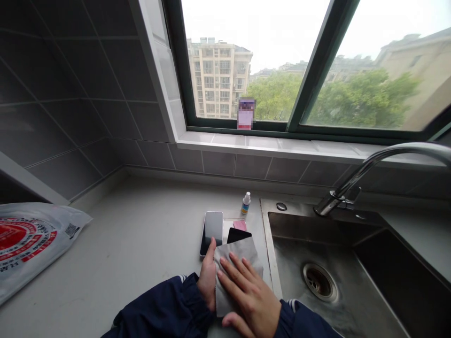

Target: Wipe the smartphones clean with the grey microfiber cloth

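Observation:
A grey cloth [243, 251] lies over a dark flat device [238, 234], whose black upper end sticks out past the cloth. My left hand [207, 277] grips the device from its left side, thumb up along the edge; its other fingers are hidden underneath. Spread flat on top of the cloth is my right hand [244, 291], fingers apart and pointing up to the left. Just beyond, a phone with a light rim [213, 225] rests on the counter. Beside it are a pink piece [240, 225] and a small white spray bottle [245, 203] standing upright.
A steel sink [289, 244] with a drain [320, 281] is close on the right, under a chrome faucet [347, 180]. On the far left of the pale counter [141, 225] lies a white plastic bag with red print [38, 234]. A window sill [260, 143] runs behind.

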